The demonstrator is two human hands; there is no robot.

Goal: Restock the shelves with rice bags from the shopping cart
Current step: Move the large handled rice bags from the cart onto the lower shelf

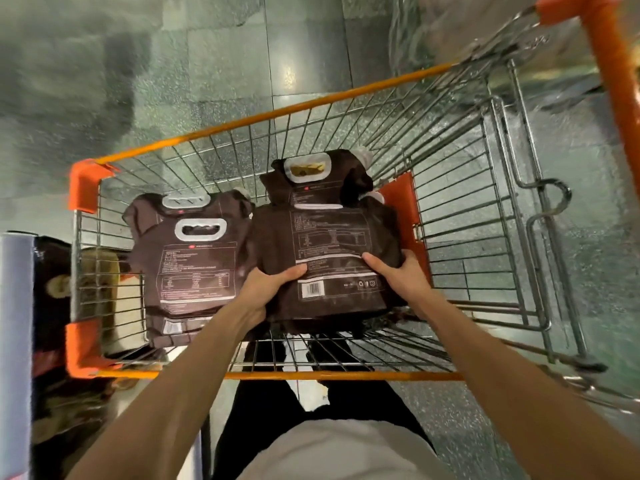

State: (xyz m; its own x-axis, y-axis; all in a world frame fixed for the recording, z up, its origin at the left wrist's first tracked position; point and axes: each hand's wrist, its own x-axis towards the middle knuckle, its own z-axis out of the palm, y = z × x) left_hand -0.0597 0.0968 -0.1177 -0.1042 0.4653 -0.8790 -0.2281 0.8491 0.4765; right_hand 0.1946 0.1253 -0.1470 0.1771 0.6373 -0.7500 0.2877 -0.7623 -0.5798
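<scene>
Several dark brown rice bags with white handle cut-outs lie in a wire shopping cart with orange trim. Both my hands hold the near end of the top right bag, printed back facing up. My left hand grips its lower left corner, thumb on top. My right hand grips its lower right edge, thumb across the label. Another bag lies beyond it, partly beneath. A second stack of bags sits in the cart's left half.
A shelf upright and dark packaged goods stand at the left, close to the cart's side. The cart's orange push handle is at the upper right. Grey tiled floor lies around the cart.
</scene>
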